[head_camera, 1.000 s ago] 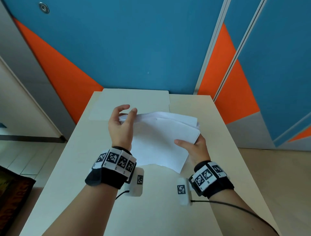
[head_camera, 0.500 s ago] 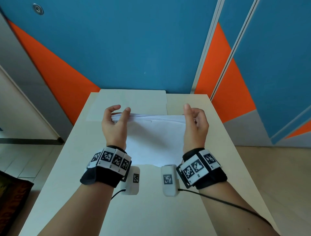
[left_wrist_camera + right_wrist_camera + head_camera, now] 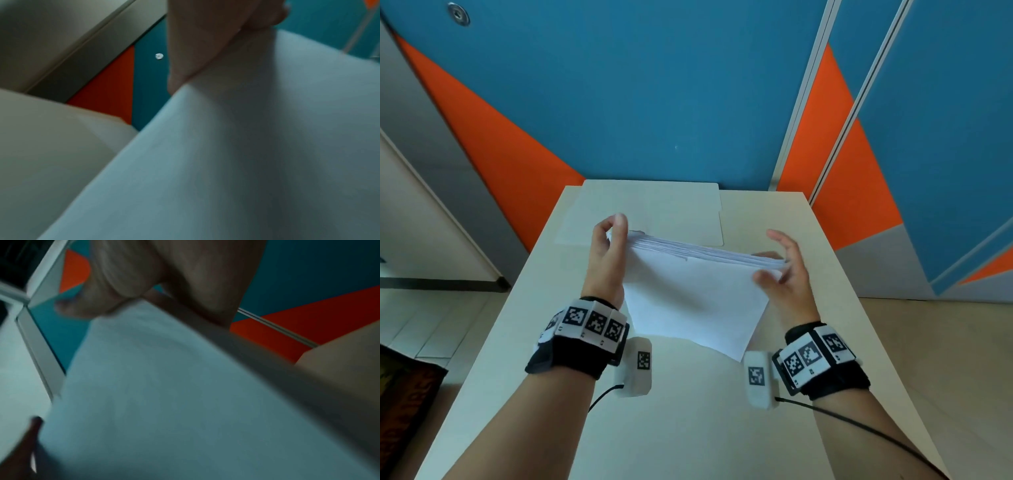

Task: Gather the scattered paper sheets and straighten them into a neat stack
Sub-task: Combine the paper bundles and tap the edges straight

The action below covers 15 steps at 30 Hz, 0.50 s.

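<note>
Underneath, a pale table (image 3: 688,428) runs up to a blue and orange wall (image 3: 654,102), with a cream folder (image 3: 671,209) lying flat at its far end. Above the table, the paper stack (image 3: 695,291) stands on edge, tilted. Left hand (image 3: 607,253) pinches its upper left corner; right hand (image 3: 787,274) grips the right edge, thumb in front, fingers loosely curled behind.

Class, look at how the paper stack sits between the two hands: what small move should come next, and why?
Probably tap the paper stack edge-down on the table: its top edges still fan unevenly between the left hand and right hand.
</note>
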{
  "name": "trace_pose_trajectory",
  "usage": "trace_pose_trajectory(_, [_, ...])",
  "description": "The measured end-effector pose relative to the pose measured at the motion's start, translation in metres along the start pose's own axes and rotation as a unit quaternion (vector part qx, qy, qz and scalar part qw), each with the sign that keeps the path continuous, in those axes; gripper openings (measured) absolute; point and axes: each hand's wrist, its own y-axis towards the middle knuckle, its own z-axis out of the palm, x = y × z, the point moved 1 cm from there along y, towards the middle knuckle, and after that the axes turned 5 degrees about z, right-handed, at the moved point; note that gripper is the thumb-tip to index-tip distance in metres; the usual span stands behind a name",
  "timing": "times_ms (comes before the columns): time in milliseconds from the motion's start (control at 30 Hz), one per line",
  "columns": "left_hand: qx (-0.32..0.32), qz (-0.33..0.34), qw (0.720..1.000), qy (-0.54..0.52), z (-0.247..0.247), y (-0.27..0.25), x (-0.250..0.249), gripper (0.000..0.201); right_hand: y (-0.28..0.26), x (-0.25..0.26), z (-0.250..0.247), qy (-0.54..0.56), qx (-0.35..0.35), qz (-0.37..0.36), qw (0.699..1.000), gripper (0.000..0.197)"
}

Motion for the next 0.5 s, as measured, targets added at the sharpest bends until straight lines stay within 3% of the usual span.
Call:
trace_pose_trajectory(100, [0.16, -0.038, 0.986, -0.013, -0.021, 0.004, 0.024, 0.096, -0.004, -0.02, -0.008, -0.085, 0.019, 0.115, 0.99, 0.043])
trace_pose_trajectory(167, [0.24, -0.062, 0.969, 0.021, -0.027, -0.003, 0.035, 0.099, -0.005, -0.033, -0.008, -0.113, 0.006, 0.165, 0.98, 0.034])
trace_pose_trajectory(267, [0.224, -0.087, 0.97, 0.024, -0.029, -0.008, 0.042, 0.069, -0.002, -0.037, -0.002, -0.074, -0.021, 0.174, 0.982, 0.028])
trace_pose_trajectory(333, [0.209, -0.082, 0.975, 0.004, -0.03, -0.005, 0.038, 0.061, 0.001, -0.032, -0.001, -0.044, -0.032, 0.158, 0.986, 0.024])
trace_pose_trajectory(400, [0.226, -0.078, 0.971, -0.008, -0.032, -0.004, 0.033, 0.061, 0.003, -0.028, -0.002, -0.025, -0.02, 0.143, 0.989, 0.025])
trace_pose_trajectory(500, [0.25, -0.102, 0.963, 0.003, -0.038, -0.008, 0.041, 0.077, 0.0, -0.034, -0.007, -0.038, 0.022, 0.17, 0.984, 0.036])
